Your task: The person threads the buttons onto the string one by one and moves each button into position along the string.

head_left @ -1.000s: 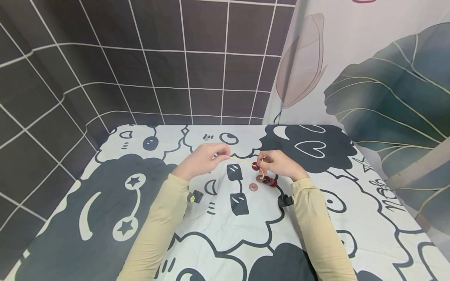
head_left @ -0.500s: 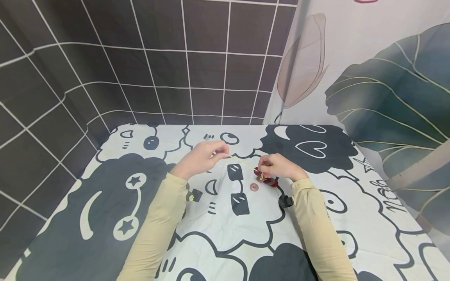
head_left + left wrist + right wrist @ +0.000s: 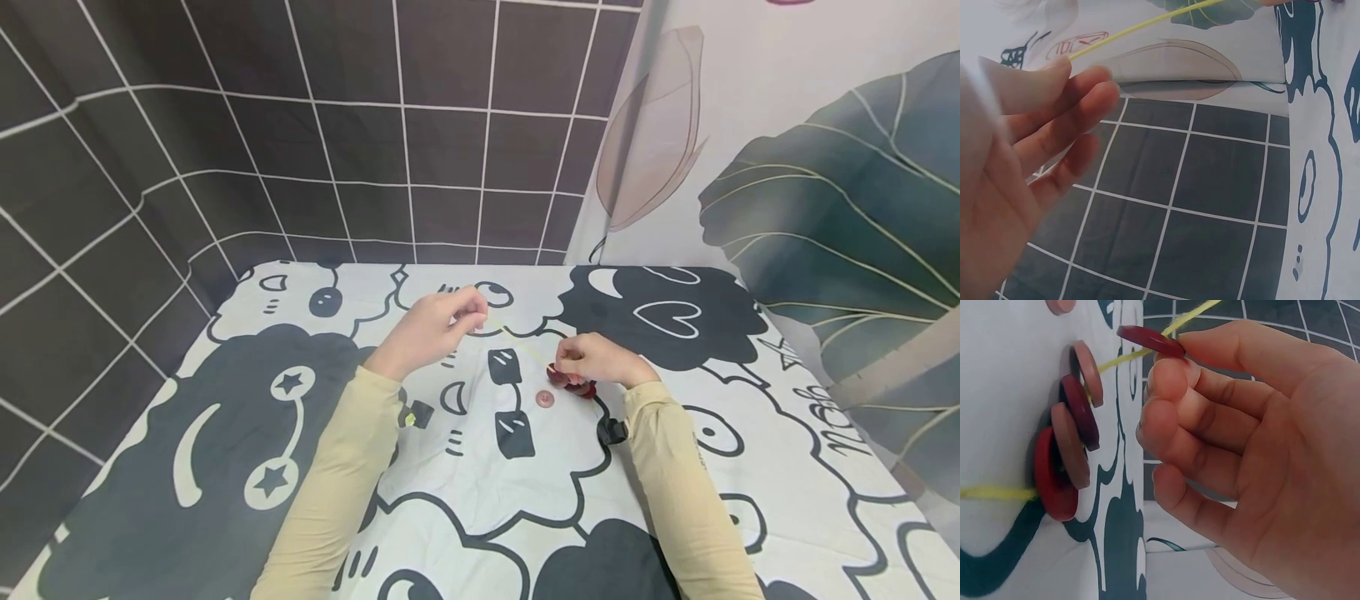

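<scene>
My left hand (image 3: 435,327) pinches a thin yellow string (image 3: 1147,24) between thumb and forefinger, above the cloth. The string runs taut and slanting down to my right hand (image 3: 600,358). There, thumb and forefinger pinch a dark red button (image 3: 1147,340) by its edge, with the string passing through it. Just below, several threaded buttons stand in a row on the cloth, among them a pink button (image 3: 1088,374) and a bright red button (image 3: 1054,478). In the head view my right fingers partly cover this row. A loose pink button (image 3: 545,398) lies flat beside it.
A black-and-white cartoon cloth (image 3: 487,492) covers the table. A small dark square with a yellow spot (image 3: 417,415) shows by my left sleeve, and a black strap piece (image 3: 612,431) by my right wrist. A dark grid-patterned curtain (image 3: 360,142) hangs behind.
My right hand has moved down toward the row of buttons, bringing the dark red button along the string. My left hand has risen a little, and the string now slants more steeply.
</scene>
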`<action>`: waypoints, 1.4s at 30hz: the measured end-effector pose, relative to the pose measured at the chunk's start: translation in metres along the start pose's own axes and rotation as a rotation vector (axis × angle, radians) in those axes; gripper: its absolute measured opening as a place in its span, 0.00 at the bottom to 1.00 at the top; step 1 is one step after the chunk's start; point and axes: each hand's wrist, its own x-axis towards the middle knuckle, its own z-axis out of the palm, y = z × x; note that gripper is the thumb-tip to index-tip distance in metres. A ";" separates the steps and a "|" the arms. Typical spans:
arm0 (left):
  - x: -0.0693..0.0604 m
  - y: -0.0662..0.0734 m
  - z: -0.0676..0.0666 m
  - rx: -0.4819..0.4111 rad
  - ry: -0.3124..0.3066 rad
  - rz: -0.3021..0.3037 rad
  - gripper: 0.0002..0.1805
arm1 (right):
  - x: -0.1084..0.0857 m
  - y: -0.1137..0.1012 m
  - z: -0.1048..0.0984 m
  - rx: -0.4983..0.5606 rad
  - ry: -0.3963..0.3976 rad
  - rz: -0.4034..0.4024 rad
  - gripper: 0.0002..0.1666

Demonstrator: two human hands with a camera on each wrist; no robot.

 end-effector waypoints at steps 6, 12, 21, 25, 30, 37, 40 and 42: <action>-0.001 0.000 0.001 0.010 0.046 0.037 0.03 | 0.000 0.002 0.003 -0.020 -0.007 0.010 0.09; 0.000 0.002 0.001 0.011 0.055 0.035 0.03 | -0.001 0.005 0.002 -0.047 0.010 0.029 0.12; 0.002 0.003 0.005 0.024 0.043 0.032 0.03 | -0.002 -0.004 -0.003 -0.060 0.078 -0.012 0.10; 0.002 0.002 0.006 0.028 0.038 0.030 0.03 | -0.006 -0.021 -0.008 -0.056 0.187 -0.078 0.09; 0.002 0.003 0.007 0.017 0.031 0.031 0.03 | -0.012 -0.044 -0.014 0.032 0.285 -0.137 0.06; 0.002 0.004 0.012 0.016 0.023 0.042 0.03 | -0.013 -0.069 -0.010 0.154 0.308 -0.263 0.16; 0.003 0.003 0.014 0.032 0.030 0.065 0.02 | -0.013 -0.072 -0.006 0.192 0.250 -0.289 0.23; 0.003 0.003 0.015 0.044 0.039 0.088 0.02 | -0.012 -0.075 -0.004 0.228 0.224 -0.286 0.24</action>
